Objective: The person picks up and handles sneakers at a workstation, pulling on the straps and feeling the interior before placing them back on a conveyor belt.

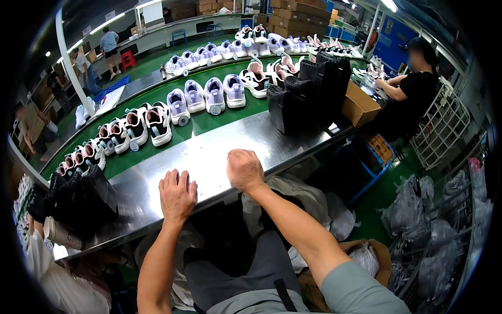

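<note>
My left hand (pixel 178 194) lies palm down on the shiny metal ledge (pixel 209 152), its fingers stretched out and a little apart. It holds nothing. To its right, my right hand (pixel 244 170) rests on the same ledge with its fingers curled in like a loose fist. Nothing shows sticking out of it. Beyond both hands, white and lilac sneakers (pixel 214 96) stand in a row on a green belt (pixel 196 123). White and black sneakers with pink linings (pixel 157 123) stand left of them. Neither hand touches a shoe.
Black stacked forms (pixel 282 107) and a cardboard box (pixel 361 104) stand on the right; more black forms (pixel 86 193) and a paper cup (pixel 63 233) on the left. A co-worker (pixel 418 83) sits at right. A wire rack with plastic bags (pixel 436 246) stands lower right.
</note>
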